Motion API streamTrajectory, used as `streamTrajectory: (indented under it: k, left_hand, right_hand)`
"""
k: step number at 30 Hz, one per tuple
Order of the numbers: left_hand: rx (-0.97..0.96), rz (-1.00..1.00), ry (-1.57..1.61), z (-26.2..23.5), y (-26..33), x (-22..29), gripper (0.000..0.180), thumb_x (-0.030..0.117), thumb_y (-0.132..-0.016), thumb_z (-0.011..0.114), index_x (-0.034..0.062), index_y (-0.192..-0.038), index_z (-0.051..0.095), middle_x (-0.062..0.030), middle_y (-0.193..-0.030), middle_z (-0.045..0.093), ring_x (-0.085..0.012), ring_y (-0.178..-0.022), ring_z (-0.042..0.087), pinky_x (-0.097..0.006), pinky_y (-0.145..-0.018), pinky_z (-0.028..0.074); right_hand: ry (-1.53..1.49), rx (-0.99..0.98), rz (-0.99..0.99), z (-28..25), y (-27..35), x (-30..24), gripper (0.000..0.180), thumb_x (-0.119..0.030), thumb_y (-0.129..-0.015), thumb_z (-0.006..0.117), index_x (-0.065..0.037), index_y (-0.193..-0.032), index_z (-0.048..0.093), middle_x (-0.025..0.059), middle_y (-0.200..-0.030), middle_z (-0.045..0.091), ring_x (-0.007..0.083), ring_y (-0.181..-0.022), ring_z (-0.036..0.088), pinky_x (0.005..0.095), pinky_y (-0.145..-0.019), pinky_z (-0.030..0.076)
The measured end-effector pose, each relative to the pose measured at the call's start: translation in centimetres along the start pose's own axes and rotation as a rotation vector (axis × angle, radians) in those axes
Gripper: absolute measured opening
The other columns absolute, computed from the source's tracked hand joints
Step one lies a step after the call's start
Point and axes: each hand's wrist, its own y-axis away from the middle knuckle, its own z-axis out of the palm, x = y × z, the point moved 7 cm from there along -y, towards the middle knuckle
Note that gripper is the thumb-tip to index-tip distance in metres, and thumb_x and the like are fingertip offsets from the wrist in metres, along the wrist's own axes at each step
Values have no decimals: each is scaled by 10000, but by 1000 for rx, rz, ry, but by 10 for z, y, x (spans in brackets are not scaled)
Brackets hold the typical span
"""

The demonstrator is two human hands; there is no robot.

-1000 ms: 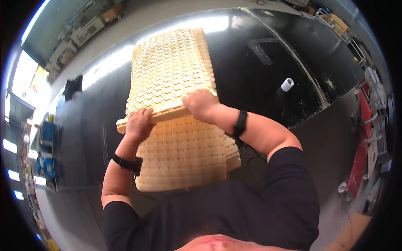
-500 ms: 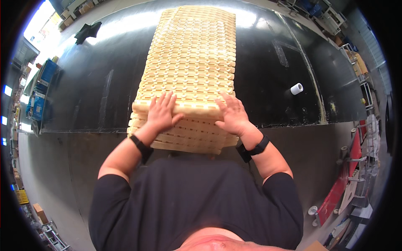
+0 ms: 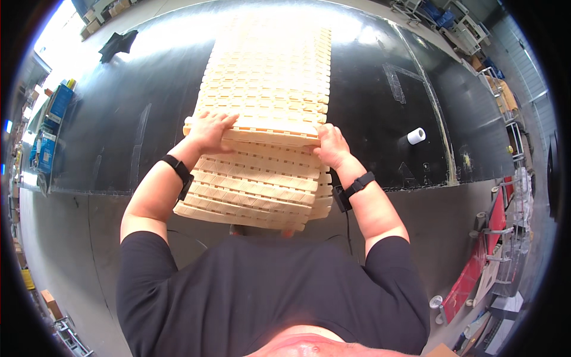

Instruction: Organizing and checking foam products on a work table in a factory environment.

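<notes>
A long cream plastic slatted mat (image 3: 262, 95) stretches away from me over the black table. Its near part is folded over, and the folded flap (image 3: 253, 184) hangs toward my body past the table edge. My left hand (image 3: 211, 132) grips the left part of the raised fold, fingers over the top and thumb on the near side. At the right end of the fold my right hand (image 3: 333, 146) has its fingers curled around the mat's edge. Both wrists wear black bands. Glare washes out the mat's far end.
A white roll (image 3: 416, 136) lies on the black table (image 3: 380, 119) to the right. Dark crumpled material (image 3: 119, 46) is at the far left. Blue boxes (image 3: 50, 128) stand by the table's left edge. A red panel on wheels (image 3: 467, 285) is at the lower right.
My hands have gone from lying spread on the fold to gripping it, and sit farther apart. The fold has moved slightly away, and more of the near flap shows.
</notes>
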Motion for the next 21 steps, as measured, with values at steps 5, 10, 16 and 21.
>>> streamTrajectory:
  k: [5,10,16,21]
  left_hand:
    - [403,46,123,-15,48,17,581,262,-663,775,124,-1171,529,-58,-1070,598,-274,-998,562,-402,-887,408]
    - [360,187,242,21,143,63,682,272,-661,788,98,-1258,506,-118,-1227,553,-301,-1105,537,-414,-1005,377]
    - [646,-476,1269,81,177,-28,599,207,-834,700,-28,-1317,435,-158,-1262,533,-273,-1181,503,-374,-1021,383]
    - [716,-410,1585,116,185,-11,567,141,-908,600,-15,-1390,345,-161,-1390,437,-233,-1262,433,-344,-1050,344]
  right_hand:
    - [-2,157,-242,-34,32,-24,257,-192,-737,704,-63,-948,634,152,-867,616,352,-873,583,435,-780,493]
    - [-225,-193,-325,6,109,-23,435,-198,-653,792,-129,-1054,640,121,-946,641,337,-913,588,418,-806,492]
    - [-621,49,-244,35,140,-16,680,-233,-737,776,-157,-1342,476,146,-1481,253,309,-1374,236,409,-1120,240]
    - [-1419,-84,-8,50,133,-3,642,-167,-838,680,-93,-1410,398,146,-1546,138,256,-1433,113,369,-1152,126]
